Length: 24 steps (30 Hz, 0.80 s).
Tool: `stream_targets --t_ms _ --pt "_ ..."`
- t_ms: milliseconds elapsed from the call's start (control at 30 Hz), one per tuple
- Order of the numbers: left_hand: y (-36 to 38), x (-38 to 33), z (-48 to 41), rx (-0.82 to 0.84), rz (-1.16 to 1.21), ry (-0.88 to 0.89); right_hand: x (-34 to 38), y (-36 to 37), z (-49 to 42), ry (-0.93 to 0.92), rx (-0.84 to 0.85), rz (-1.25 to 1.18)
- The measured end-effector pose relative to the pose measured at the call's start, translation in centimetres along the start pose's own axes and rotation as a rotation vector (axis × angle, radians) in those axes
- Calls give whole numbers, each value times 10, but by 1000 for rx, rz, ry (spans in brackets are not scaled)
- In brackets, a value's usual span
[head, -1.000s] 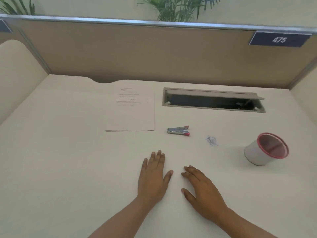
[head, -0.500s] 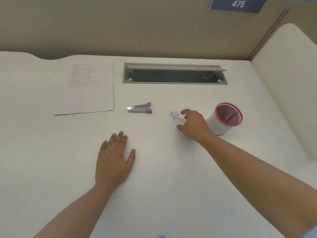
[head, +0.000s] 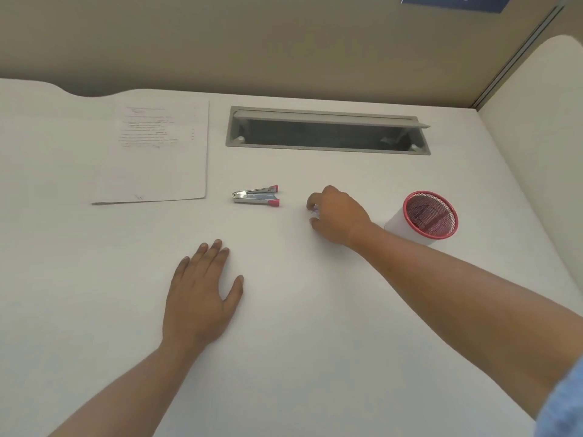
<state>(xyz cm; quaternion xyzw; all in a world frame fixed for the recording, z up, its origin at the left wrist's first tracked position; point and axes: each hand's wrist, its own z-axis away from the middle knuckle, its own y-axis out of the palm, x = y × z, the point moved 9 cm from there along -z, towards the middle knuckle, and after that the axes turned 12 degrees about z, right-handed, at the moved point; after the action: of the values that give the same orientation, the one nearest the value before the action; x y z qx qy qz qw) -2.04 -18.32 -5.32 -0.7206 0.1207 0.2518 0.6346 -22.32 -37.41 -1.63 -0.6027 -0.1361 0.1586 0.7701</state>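
Note:
My right hand (head: 339, 216) is stretched out over a small pile of paper clips (head: 315, 211) on the white desk (head: 299, 310), its fingers curled down around them so that only a sliver of the pile shows. My left hand (head: 202, 294) lies flat on the desk, fingers straight, holding nothing. A silver stapler with pink ends (head: 256, 197) lies to the left of my right hand. A sheet of printed paper (head: 157, 152) rests further left.
A red mesh cup with a white wrap (head: 426, 217) stands just right of my right wrist. A grey cable slot with its lid raised (head: 328, 130) is set into the desk at the back. Partition walls close off the back and right.
My right hand left the desk near me, reached forward to the paper clips and now curls over them. My left hand has stayed flat. The view has shifted right and down.

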Motion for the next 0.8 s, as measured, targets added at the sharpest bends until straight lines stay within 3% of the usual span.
stream_targets --t_ms 433,633,800 --pt "-1 0 0 0 0 -11 3 -10 -6 -28 -39 54" --pt "-3 -2 1 -10 9 -5 -17 -10 -6 125 5 -269" --pt "-3 -2 2 -16 12 0 -41 -2 9 334 31 -784"
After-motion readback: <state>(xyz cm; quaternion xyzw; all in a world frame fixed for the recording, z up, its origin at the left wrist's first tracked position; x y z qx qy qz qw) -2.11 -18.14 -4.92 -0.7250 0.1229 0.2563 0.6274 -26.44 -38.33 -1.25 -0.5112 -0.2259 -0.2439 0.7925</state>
